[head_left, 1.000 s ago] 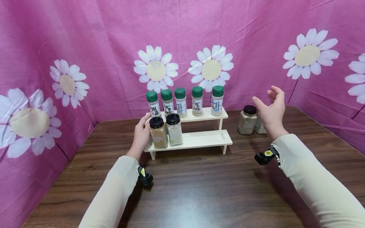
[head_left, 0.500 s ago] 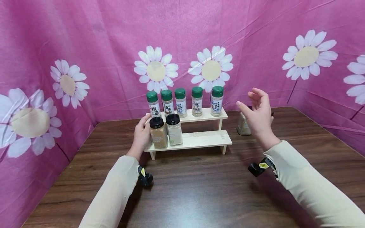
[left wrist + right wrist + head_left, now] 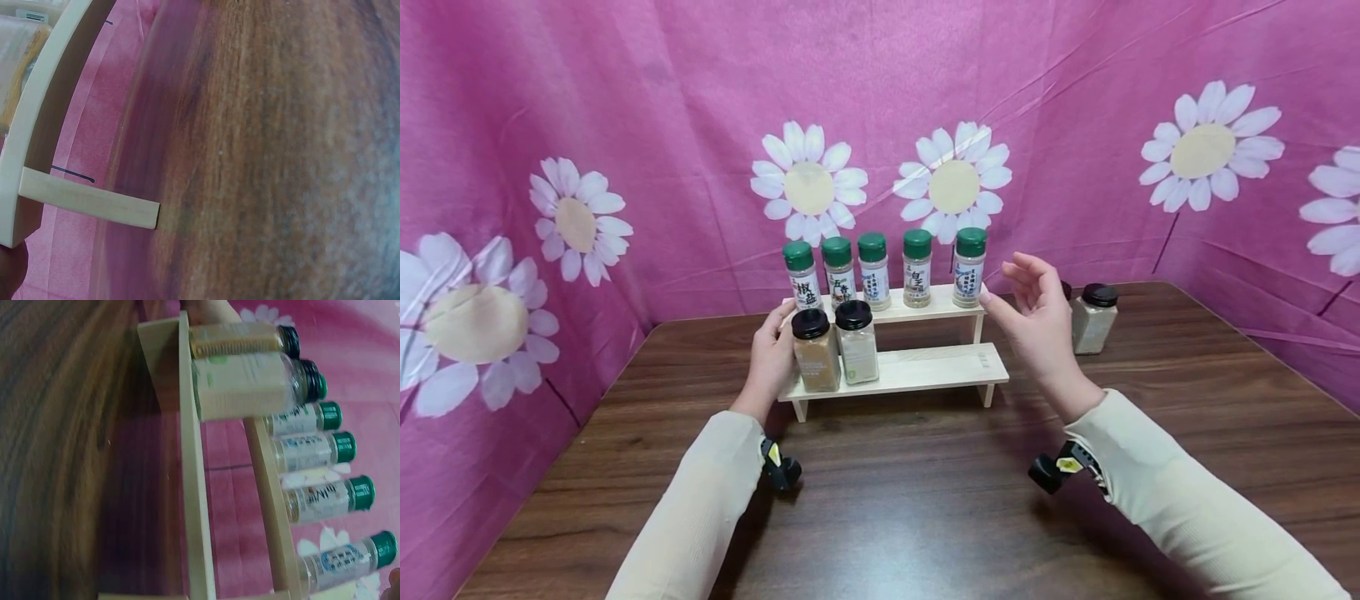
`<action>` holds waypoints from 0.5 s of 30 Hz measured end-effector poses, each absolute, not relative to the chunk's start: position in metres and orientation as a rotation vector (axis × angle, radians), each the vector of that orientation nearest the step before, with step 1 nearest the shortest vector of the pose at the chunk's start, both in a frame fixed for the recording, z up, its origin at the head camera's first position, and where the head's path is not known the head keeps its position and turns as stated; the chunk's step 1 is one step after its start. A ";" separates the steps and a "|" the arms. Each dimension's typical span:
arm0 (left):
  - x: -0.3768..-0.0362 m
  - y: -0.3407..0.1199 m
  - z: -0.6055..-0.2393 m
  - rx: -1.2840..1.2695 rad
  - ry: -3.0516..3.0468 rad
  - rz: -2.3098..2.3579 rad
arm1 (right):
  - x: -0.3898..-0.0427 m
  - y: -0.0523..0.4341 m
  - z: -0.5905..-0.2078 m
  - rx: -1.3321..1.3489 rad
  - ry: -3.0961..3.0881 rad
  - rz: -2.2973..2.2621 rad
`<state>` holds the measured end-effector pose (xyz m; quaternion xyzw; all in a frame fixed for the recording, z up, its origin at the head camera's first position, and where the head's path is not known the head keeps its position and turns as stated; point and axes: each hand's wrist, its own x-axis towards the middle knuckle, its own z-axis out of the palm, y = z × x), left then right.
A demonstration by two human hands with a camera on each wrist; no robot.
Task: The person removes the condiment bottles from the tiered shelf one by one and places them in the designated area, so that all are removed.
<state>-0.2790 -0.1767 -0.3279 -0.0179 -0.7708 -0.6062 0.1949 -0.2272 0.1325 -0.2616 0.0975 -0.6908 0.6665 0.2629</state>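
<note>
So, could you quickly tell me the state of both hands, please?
Left hand: rests against the spice rack, grip unclear.
Right hand: open, holding nothing.

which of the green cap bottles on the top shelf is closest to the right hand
The rightmost green-capped bottle, with the blue-and-white label, at the right end of the upper shelf. The right hand hovers open just beside it; the other four stand farther left.

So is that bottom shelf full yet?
No. The lower shelf holds only two black-capped jars at its left end; the rest is bare wood.
</note>
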 end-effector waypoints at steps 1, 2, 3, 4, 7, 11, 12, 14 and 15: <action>-0.279 -0.177 -0.328 -0.051 -2.164 -1.694 | -0.227 0.130 -0.263 0.277 -1.868 1.811; -0.280 -0.177 -0.329 -0.051 -2.165 -1.695 | -0.226 0.127 -0.264 0.289 -1.870 1.822; -0.280 -0.177 -0.329 -0.054 -2.164 -1.698 | -0.226 0.125 -0.266 0.304 -1.870 1.834; -0.280 -0.178 -0.329 -0.055 -2.162 -1.703 | -0.226 0.122 -0.268 0.316 -1.868 1.851; -0.281 -0.179 -0.330 -0.067 -2.158 -1.719 | -0.226 0.114 -0.273 0.336 -1.891 1.882; -0.282 -0.179 -0.331 -0.084 -2.158 -1.727 | -0.226 0.103 -0.281 0.362 -1.920 1.908; -0.282 -0.179 -0.331 -0.086 -2.155 -1.727 | -0.226 0.100 -0.283 0.372 -1.920 1.914; -0.282 -0.178 -0.331 -0.086 -2.153 -1.731 | -0.226 0.095 -0.286 0.396 -1.919 1.926; -0.282 -0.178 -0.331 -0.083 -2.153 -1.731 | -0.226 0.092 -0.287 0.406 -1.921 1.931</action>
